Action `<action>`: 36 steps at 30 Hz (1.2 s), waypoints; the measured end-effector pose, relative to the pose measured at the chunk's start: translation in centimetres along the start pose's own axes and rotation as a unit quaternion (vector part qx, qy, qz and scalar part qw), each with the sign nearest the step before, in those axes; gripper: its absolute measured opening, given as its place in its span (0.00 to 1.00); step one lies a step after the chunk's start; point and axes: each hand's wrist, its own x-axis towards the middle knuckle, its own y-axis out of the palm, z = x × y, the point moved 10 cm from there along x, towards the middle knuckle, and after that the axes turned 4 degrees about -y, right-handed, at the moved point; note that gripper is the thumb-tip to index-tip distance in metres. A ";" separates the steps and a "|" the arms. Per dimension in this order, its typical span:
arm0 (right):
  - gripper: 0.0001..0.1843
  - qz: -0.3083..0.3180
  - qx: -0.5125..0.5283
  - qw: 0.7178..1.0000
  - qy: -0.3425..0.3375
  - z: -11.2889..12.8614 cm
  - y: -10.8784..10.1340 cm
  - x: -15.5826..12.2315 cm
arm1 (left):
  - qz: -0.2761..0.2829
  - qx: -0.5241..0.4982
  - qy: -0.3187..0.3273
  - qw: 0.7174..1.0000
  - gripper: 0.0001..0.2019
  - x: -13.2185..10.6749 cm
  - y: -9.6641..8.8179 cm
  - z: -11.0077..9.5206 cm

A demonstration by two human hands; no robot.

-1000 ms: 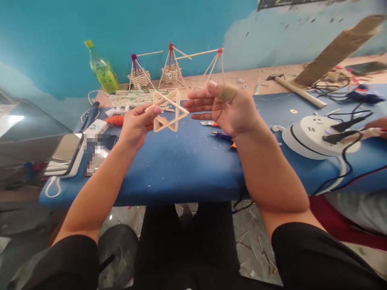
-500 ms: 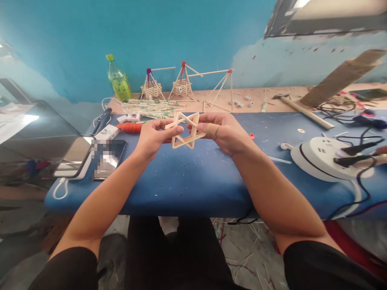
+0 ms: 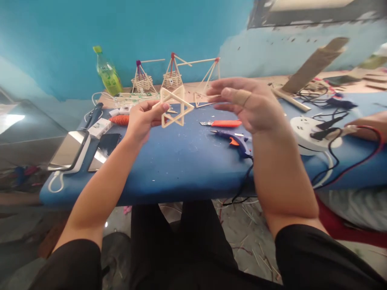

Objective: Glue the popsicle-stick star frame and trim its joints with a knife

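My left hand pinches a six-pointed star of thin wooden sticks by its left side, holding it up above the blue table. My right hand is raised to the right of the star, apart from it, with fingers stretched out and nothing in them. Beneath and left of that hand lie a utility knife with an orange handle and a blue glue gun with an orange trigger. Part of both tools is close to or behind my right forearm.
Stick models with a purple top and a red top stand at the back, beside a bottle. Phones, orange thread and a box lie left. A white power strip and another person's arm are right.
My right hand has let go of the stick star and moved right and up, its fingers opening out. The star stays in my left hand. The knife and glue gun have come into sight.
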 end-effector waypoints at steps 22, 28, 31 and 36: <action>0.26 0.191 -0.608 0.753 0.164 -8.2 -5.4 -7.1 | -0.028 -0.021 -0.004 0.999 0.33 1.0 -1.1 -0.3; 0.28 0.026 -0.625 0.750 0.215 -6.1 -10.5 -4.9 | -0.019 -0.022 0.002 1.000 0.32 0.8 -0.8 -0.6; 0.33 -0.004 -0.645 0.723 0.249 -6.4 -12.2 -3.2 | -0.015 -0.022 0.002 1.000 0.32 0.8 -0.8 -0.7; 0.30 0.082 -0.637 0.752 0.151 -8.3 -7.5 0.0 | -0.020 -0.023 -0.006 1.000 0.32 1.0 -1.0 -0.4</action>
